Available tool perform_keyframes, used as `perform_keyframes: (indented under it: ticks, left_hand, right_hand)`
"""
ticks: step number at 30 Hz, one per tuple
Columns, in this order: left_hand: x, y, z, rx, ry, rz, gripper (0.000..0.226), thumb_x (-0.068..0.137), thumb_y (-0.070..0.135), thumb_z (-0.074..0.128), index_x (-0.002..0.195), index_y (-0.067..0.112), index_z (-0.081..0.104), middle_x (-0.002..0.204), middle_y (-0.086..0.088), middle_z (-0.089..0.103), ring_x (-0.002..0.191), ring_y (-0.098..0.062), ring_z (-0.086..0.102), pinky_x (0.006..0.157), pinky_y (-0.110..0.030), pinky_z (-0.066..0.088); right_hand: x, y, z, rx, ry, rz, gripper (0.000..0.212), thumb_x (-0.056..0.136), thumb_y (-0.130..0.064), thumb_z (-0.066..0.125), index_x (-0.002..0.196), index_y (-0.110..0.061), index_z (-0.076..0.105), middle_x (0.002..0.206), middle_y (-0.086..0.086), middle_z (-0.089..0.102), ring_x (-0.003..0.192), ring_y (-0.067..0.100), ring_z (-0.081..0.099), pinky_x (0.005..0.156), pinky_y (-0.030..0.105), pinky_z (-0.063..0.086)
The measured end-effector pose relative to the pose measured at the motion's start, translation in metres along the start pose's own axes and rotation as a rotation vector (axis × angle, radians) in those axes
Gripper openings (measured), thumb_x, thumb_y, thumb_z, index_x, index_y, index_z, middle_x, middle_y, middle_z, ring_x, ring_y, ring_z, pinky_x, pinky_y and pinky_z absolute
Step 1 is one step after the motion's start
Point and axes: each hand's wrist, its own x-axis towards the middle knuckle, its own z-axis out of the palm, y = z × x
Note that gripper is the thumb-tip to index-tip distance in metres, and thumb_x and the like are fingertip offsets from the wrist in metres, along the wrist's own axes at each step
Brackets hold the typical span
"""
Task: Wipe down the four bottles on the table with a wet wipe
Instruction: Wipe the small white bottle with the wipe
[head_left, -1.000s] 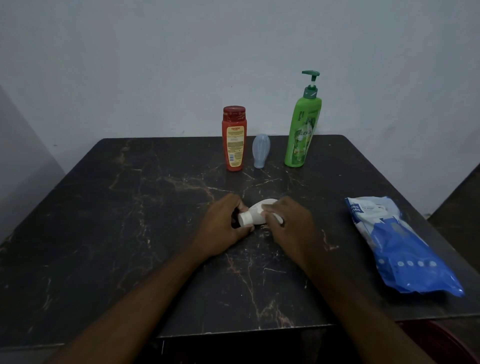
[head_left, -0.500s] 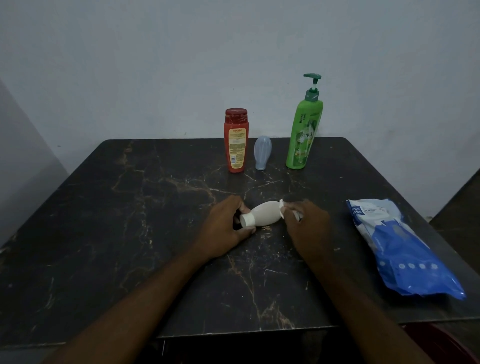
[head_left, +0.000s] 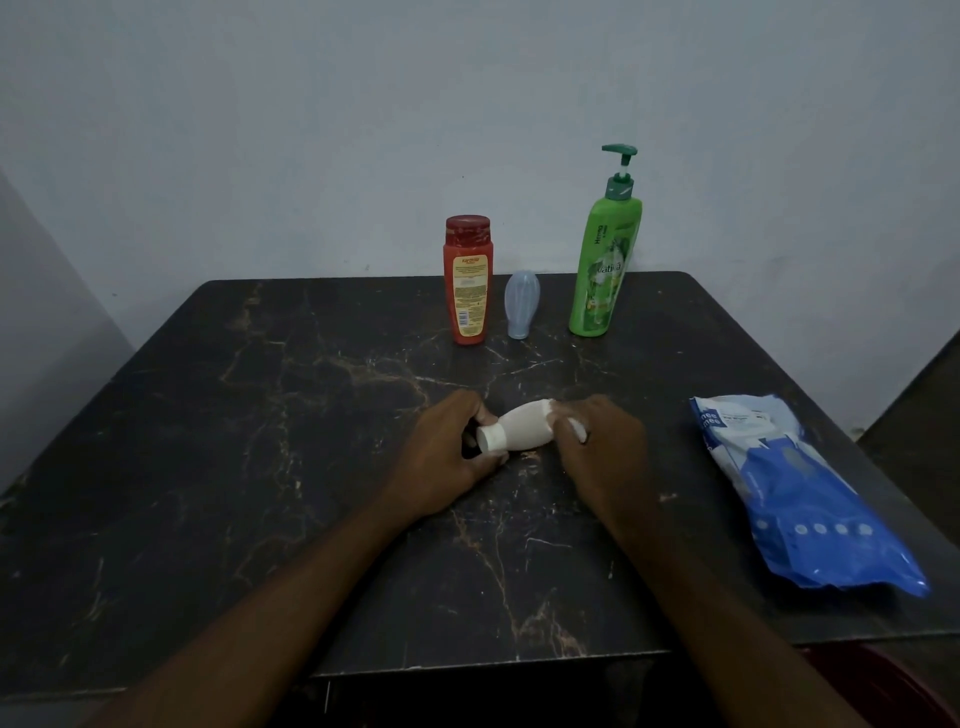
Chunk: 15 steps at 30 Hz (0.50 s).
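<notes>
The desk (head_left: 260, 467) is a dark stone-pattern slab with pale veins, matte and scuffed, set against a plain grey wall.

Nearest to me, the left hand (head_left: 447, 457) grips the capped neck of the white bottle (head_left: 519, 428). The bottle lies on its side at mid-desk. It is smooth opaque plastic, with a rounded body tapering to a short cylindrical cap.

The right hand (head_left: 602, 447) curls over the bottle's base and pinches a crumpled white wet wipe (head_left: 574, 428) against it.

To the right lies the wipes pack (head_left: 795, 493), a glossy blue-and-white soft pouch, well apart from both hands.

Three bottles stand upright along the far edge:
- a red bottle (head_left: 466, 280) with a yellow label
- a small translucent pale blue bottle (head_left: 521, 306), narrow end down
- a tall green pump bottle (head_left: 605, 265)

Status, as I judge it: the white bottle is being wiped. I cannot tell whether the other three are done.
</notes>
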Motion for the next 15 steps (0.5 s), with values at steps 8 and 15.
perform_keyframes:
  ticks: [8,15]
  left_hand:
    - [-0.001,0.002,0.001,0.042,0.007,0.046,0.035,0.077,0.022,0.085,0.098,0.019,0.058,0.102,0.006,0.061,0.085,-0.006,0.056,0.073,-0.022,0.047]
    - [0.000,0.001,0.002,0.096,0.014,0.095,0.034,0.078,0.022,0.083,0.100,0.018,0.058,0.103,0.007,0.055,0.086,-0.004,0.052,0.069,-0.018,0.045]
  right_hand:
    - [0.002,0.003,0.001,0.047,-0.029,0.112,0.026,0.097,-0.020,0.054,0.118,-0.011,0.065,0.112,0.009,0.061,0.090,0.008,0.050,0.080,0.019,0.035]
    - [-0.007,-0.006,0.002,0.033,-0.053,-0.308,0.028,0.092,-0.015,0.059,0.119,-0.020,0.066,0.101,0.000,0.057,0.083,0.009,0.055,0.071,0.023,0.048]
